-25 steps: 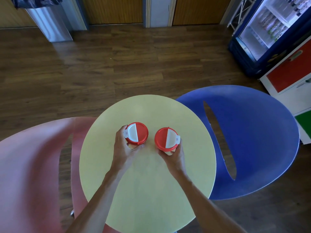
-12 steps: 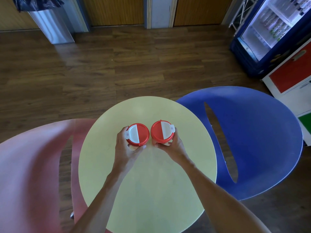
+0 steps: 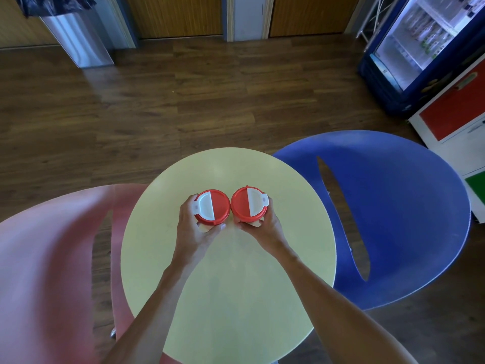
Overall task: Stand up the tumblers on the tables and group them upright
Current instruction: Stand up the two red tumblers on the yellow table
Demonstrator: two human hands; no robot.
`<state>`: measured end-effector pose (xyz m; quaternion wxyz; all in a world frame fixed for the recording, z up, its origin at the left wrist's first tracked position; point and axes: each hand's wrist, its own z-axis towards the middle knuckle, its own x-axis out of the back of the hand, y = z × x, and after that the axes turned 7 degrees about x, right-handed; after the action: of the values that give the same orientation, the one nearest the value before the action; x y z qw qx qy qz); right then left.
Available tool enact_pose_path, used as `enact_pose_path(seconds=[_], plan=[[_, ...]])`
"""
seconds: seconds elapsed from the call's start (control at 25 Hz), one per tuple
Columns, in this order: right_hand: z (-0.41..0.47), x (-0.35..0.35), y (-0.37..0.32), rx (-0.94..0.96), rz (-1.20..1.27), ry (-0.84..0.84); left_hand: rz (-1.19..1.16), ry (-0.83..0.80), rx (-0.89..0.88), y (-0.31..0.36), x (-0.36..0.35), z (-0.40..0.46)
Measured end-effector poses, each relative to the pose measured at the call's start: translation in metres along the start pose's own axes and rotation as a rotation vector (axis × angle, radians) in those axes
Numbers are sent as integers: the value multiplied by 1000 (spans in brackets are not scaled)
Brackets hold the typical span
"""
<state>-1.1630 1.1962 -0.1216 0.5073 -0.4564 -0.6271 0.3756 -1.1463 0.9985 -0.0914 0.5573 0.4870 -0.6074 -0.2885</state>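
Observation:
Two tumblers with red-and-white lids stand upright side by side near the middle of the round yellow table [image 3: 236,279], their lids almost touching. My left hand [image 3: 195,232] wraps around the left tumbler [image 3: 213,206] from the near left side. My right hand [image 3: 263,227] grips the right tumbler [image 3: 248,204] from the near right side. Only the lids show from above; the tumbler bodies are mostly hidden beneath them and behind my fingers.
A blue chair [image 3: 393,211] stands close to the table on the right and a pink chair [image 3: 47,271] on the left. Beyond lie wooden floor, a metal bin [image 3: 78,40] at the far left, and a drinks fridge [image 3: 425,46] and coloured cabinet [image 3: 456,119] at the right.
My right hand has slid the right tumbler leftward and away from me until it stands next to the left tumbler. The left hand and its tumbler have stayed put.

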Motion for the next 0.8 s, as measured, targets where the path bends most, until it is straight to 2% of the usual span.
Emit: enact_pose_path(seconds=[0.4,0.8], plan=[[-1,6,-2,6,-26,-57,16,-47,-34,-4,3,1],[6,20,-7,-11,-30,-187,70,-46,-38,-4,4,0]])
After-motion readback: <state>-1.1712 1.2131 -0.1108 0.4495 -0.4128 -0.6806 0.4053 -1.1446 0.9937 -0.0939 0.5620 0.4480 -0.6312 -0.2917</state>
